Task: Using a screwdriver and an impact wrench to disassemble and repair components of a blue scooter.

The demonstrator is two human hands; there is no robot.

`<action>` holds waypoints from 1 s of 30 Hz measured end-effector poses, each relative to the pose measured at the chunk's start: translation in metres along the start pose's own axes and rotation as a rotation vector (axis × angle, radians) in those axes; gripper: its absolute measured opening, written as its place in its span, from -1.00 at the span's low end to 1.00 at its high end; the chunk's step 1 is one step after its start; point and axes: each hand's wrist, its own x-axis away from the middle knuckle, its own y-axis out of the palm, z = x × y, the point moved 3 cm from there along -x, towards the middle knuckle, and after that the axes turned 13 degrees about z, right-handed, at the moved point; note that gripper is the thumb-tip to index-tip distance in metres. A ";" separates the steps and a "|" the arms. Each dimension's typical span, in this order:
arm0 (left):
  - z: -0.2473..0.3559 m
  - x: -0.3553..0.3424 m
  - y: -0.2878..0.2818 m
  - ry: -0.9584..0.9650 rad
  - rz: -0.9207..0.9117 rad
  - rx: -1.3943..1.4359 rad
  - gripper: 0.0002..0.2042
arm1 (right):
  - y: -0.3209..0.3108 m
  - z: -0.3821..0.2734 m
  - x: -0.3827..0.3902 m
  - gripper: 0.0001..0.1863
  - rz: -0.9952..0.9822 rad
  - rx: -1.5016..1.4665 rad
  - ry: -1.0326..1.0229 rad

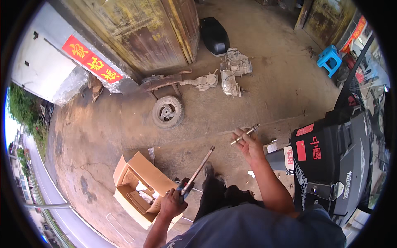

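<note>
- In the head view, the right hand [249, 148] is pinching a short shiny rod [245, 135] in front of the person. The fingers are bending round it and spreading a bit.
- The short shiny rod is slanting: its dark end is pointing up and right, and its other end is pointing down and left.
- The left hand [172, 203] is curling tightly round a dark piece [187, 187], near the open box.
- A long rod [201, 168] is sticking out from the dark piece. It is leaning up and right, with its far tip pointing away from the person. I am not able to tell if they are making one tool.
- The brown cardboard box [149, 170] is sitting on the floor with its flaps standing open. Something pale and some brown card are lying inside.
- On the right, a big black case [331, 144] is wearing red stickers, and its lid is staying shut.
- The floor [103, 136] is looking brown, dusty and stained. A wheel [167, 112], a metal engine part [234, 71] and a black seat [214, 36] are lying on it.
- Old wooden doors [136, 37] are standing behind, and a blue stool [325, 58] is standing at the right.
</note>
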 end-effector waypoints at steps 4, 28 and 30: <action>0.023 -0.141 -0.029 0.205 -0.003 0.011 -0.59 | 0.044 -0.055 -0.073 -0.85 0.071 -0.032 -0.160; 0.350 -0.804 0.016 1.488 -0.457 -0.080 -0.68 | 0.048 -0.295 -0.269 -0.82 1.038 -0.202 -0.450; 0.388 -0.820 0.034 1.523 -0.488 -0.036 -0.69 | 0.033 -0.313 -0.274 -0.83 1.092 -0.219 -0.476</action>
